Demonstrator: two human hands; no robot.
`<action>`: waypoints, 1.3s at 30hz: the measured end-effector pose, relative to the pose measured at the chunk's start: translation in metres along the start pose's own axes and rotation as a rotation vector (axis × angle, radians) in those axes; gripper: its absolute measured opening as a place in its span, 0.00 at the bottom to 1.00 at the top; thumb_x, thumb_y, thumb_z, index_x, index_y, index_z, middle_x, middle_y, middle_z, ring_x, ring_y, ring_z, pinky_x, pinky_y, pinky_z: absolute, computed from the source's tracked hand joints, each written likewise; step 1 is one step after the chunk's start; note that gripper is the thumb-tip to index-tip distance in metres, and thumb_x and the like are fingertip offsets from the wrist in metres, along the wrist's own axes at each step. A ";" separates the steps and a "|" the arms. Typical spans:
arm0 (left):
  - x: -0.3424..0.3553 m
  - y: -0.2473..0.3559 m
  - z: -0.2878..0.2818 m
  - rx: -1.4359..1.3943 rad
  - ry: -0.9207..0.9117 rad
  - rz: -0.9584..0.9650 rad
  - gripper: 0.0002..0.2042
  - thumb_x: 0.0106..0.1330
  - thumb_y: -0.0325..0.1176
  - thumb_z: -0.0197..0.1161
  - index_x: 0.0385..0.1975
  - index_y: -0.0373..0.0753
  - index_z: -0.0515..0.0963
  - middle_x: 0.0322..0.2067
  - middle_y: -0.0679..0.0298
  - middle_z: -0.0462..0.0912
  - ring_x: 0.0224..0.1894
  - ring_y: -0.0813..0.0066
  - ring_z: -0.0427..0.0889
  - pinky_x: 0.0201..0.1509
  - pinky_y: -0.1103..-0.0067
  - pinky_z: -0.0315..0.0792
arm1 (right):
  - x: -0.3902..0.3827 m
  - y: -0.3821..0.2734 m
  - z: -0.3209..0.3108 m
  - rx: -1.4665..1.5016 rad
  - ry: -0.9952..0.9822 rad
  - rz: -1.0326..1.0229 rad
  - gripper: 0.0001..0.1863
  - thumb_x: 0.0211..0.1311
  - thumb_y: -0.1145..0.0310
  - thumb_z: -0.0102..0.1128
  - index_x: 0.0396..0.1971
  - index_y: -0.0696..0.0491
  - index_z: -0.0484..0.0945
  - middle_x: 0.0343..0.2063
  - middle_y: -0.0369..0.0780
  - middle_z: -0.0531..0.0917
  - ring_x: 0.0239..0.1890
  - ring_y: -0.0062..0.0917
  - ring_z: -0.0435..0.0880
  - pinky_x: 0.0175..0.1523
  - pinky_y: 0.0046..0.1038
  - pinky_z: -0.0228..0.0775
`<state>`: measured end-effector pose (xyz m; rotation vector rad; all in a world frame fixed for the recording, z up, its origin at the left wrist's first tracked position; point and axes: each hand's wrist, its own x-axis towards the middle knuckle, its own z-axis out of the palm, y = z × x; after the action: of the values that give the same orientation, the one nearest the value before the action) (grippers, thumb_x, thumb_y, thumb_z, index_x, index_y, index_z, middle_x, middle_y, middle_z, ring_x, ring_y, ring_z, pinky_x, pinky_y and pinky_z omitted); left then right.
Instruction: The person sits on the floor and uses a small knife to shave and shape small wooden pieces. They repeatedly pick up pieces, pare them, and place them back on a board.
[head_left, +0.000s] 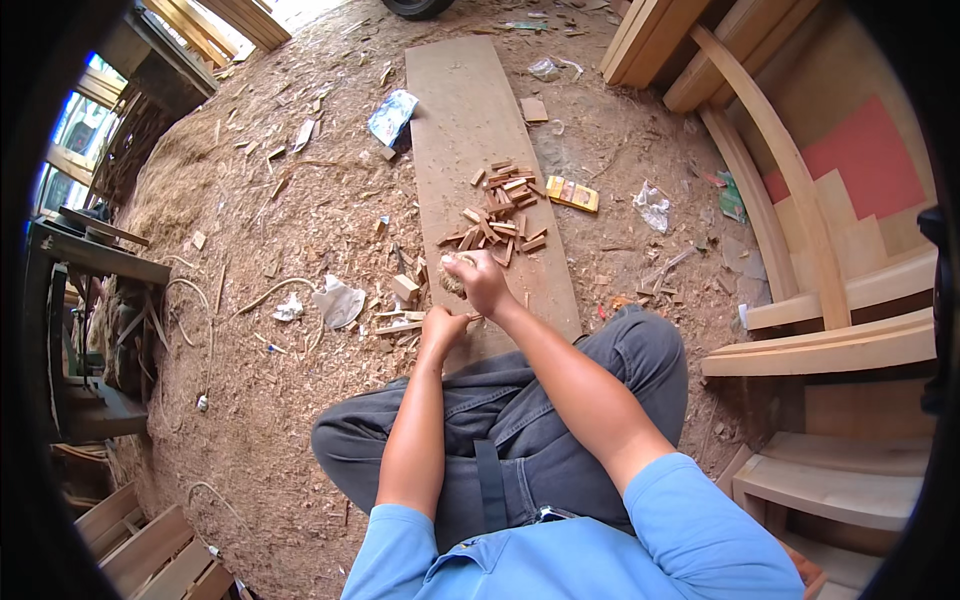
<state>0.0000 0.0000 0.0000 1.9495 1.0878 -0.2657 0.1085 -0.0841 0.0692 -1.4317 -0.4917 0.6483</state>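
I sit cross-legged at a long wooden board (440, 110) that lies on the floor ahead of me. My right hand (482, 282) is closed in a fist over the board, around a tan, rough-looking lump (453, 284) whose kind I cannot make out. Just nearer to me, my left hand (442, 332) is closed low at the board's left edge. A thin sliver of wood (475, 317) seems to stick out from its fingers; most of it is hidden. Beyond both hands, a loose pile of small cut wood pieces (505, 205) lies on the board.
Wood shavings cover the floor (240, 330). A yellow packet (572, 194) rests by the board's right edge, a blue-white packet (392, 117) by its left. Wood offcuts (404, 289) and a pale cord (265, 297) lie left. Curved wooden frames (820, 345) stand right, a dark metal machine (95, 250) far left.
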 end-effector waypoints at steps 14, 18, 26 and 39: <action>0.002 0.001 0.009 -0.114 0.043 0.012 0.15 0.49 0.39 0.69 0.16 0.31 0.81 0.18 0.53 0.83 0.23 0.63 0.84 0.32 0.69 0.76 | -0.001 -0.004 0.006 -0.029 -0.005 -0.054 0.15 0.61 0.63 0.58 0.25 0.62 0.81 0.17 0.30 0.75 0.22 0.11 0.67 0.28 0.23 0.60; -0.002 0.003 0.007 -0.077 0.056 0.038 0.15 0.49 0.39 0.70 0.17 0.31 0.82 0.18 0.52 0.83 0.24 0.63 0.85 0.33 0.70 0.76 | -0.003 -0.006 0.002 0.029 -0.028 -0.077 0.15 0.61 0.63 0.58 0.25 0.61 0.81 0.16 0.30 0.74 0.22 0.10 0.67 0.27 0.21 0.58; -0.004 0.003 0.005 -0.095 0.049 0.020 0.15 0.48 0.39 0.70 0.17 0.30 0.82 0.18 0.53 0.83 0.24 0.63 0.85 0.31 0.69 0.76 | -0.004 -0.006 0.002 -0.029 -0.024 -0.121 0.16 0.63 0.63 0.58 0.19 0.57 0.77 0.14 0.28 0.69 0.21 0.10 0.62 0.26 0.21 0.54; 0.002 -0.004 0.007 -0.084 0.053 0.024 0.16 0.48 0.40 0.70 0.18 0.30 0.81 0.18 0.52 0.82 0.22 0.62 0.83 0.28 0.68 0.75 | -0.004 -0.007 0.003 0.029 -0.039 -0.088 0.15 0.62 0.64 0.56 0.20 0.59 0.77 0.15 0.29 0.71 0.22 0.11 0.64 0.27 0.23 0.56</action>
<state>-0.0001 -0.0030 -0.0073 1.9029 1.0922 -0.1533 0.1042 -0.0850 0.0764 -1.3646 -0.5704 0.6112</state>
